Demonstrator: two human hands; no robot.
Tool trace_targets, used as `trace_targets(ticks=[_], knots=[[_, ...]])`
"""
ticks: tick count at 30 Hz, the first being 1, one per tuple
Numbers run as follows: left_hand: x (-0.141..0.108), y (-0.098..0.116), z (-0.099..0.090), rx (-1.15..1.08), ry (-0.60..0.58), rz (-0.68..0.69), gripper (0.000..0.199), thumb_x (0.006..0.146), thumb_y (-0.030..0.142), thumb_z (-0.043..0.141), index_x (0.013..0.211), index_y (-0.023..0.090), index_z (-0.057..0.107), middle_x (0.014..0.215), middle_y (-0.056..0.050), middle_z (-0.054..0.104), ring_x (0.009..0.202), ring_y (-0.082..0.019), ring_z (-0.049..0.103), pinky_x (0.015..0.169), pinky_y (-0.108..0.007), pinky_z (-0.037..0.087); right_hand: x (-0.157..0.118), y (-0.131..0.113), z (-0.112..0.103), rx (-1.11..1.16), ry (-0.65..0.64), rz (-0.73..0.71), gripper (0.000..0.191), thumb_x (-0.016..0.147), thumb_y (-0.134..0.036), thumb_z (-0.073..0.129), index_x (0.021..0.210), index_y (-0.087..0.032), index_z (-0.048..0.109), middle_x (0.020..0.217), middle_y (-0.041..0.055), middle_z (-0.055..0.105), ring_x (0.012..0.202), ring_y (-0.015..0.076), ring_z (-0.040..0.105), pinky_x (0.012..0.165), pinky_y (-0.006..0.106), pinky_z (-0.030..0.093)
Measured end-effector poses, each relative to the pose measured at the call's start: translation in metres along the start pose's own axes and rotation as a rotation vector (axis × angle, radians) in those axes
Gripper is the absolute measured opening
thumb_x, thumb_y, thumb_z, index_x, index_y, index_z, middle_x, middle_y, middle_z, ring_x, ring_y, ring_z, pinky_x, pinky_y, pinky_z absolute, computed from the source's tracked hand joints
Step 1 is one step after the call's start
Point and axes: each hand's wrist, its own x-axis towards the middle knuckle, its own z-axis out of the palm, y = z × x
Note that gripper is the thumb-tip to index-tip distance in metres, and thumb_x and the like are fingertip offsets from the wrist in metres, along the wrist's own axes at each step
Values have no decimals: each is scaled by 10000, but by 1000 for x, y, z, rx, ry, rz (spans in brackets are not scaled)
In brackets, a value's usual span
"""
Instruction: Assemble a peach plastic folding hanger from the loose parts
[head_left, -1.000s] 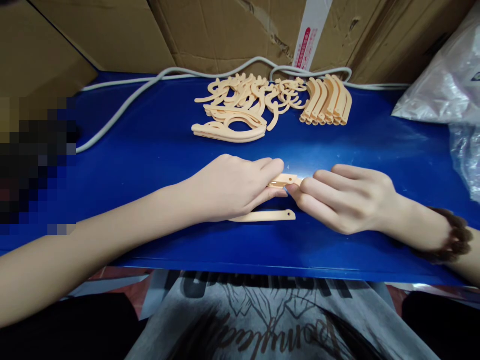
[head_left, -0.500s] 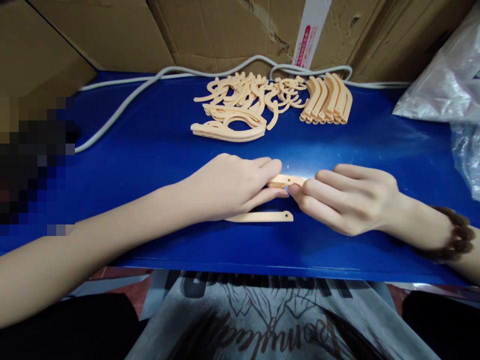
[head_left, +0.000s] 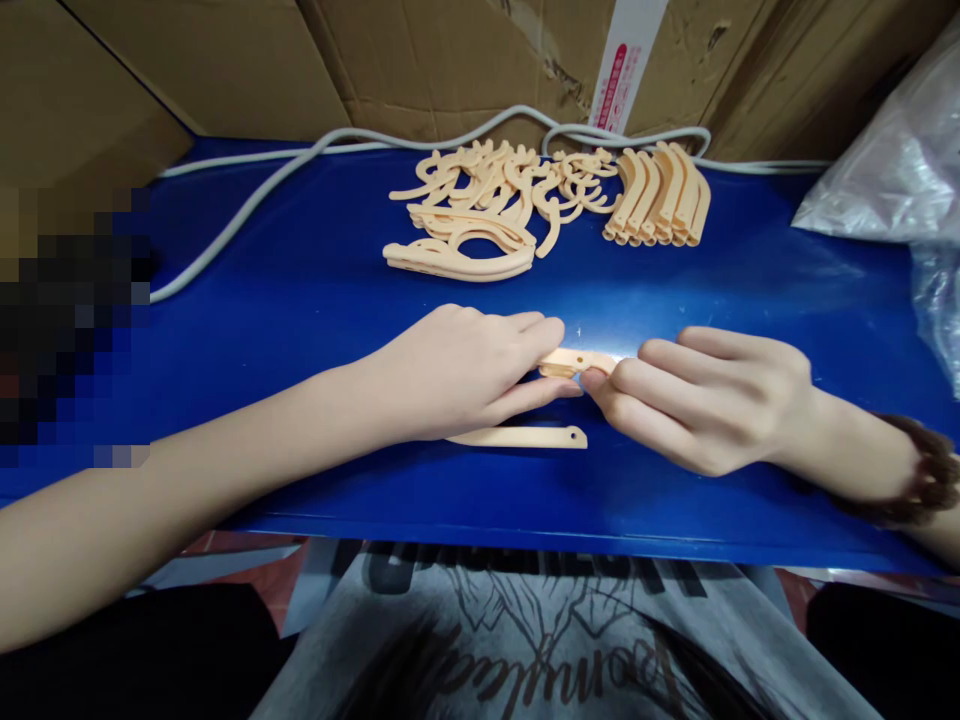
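Observation:
Both my hands meet over the middle of the blue table, closed on one beige plastic hanger part (head_left: 580, 360) with a small hole in it. My left hand (head_left: 469, 370) pinches its left end between thumb and fingers. My right hand (head_left: 709, 395) grips the right end with thumb and curled fingers, hiding that end. Beneath my left hand lies a loose beige hanger arm (head_left: 529, 437), its holed end pointing right and its other end covered by the hand.
Behind my hands lie folded beige hangers (head_left: 461, 265), a heap of curved hook pieces (head_left: 495, 175) and a row of stacked hanger arms (head_left: 660, 195). A white cable (head_left: 259, 205) runs along the back by cardboard boxes (head_left: 450, 60). A clear plastic bag (head_left: 877, 170) sits at right.
My right hand has shifted slightly to the right, showing a bit more of the held part. My left hand keeps its pinch. The view has moved slightly.

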Motion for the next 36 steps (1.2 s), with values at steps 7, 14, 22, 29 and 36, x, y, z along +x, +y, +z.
trace_targets(ticks=[7, 14, 22, 29, 36], knots=[[-1, -2, 1, -22, 35, 23, 354, 1083, 482, 477, 869, 207, 538, 674, 32, 519, 551, -169, 503, 522, -273, 243, 0, 0, -1, -10, -3, 11, 167, 997, -153, 625, 842, -201, 590, 727, -25, 595, 635, 130, 424, 554, 295, 311], [-1, -2, -1, -24, 22, 22, 359, 1089, 484, 463, 879, 205, 544, 701, 20, 555, 579, -179, 552, 524, -281, 268, 1, 0, -1, -1, 3, 12, 176, 983, -128, 636, 825, -192, 589, 709, -23, 595, 621, 130, 430, 548, 290, 319], [-2, -1, -1, 4, 14, 9, 354, 1093, 493, 447, 918, 206, 558, 665, 31, 544, 548, -168, 549, 509, -268, 259, -4, 2, 1, 11, -17, 34, 115, 1020, -137, 590, 924, -192, 621, 764, -23, 643, 635, 114, 473, 569, 286, 337], [-2, -2, 1, -12, 37, 14, 350, 1093, 502, 444, 947, 205, 557, 656, 35, 530, 526, -162, 524, 502, -265, 252, -8, 5, 7, 42, -39, 95, 152, 1074, -205, 527, 962, -209, 630, 740, -36, 620, 607, 105, 469, 576, 281, 340], [-2, -1, 0, -22, 21, -5, 321, 1103, 477, 401, 1045, 205, 561, 682, 20, 589, 545, -181, 577, 498, -274, 271, -8, 4, 13, 90, -45, 158, 165, 1086, -242, 523, 990, -191, 648, 716, -41, 629, 575, 108, 440, 578, 274, 346]])
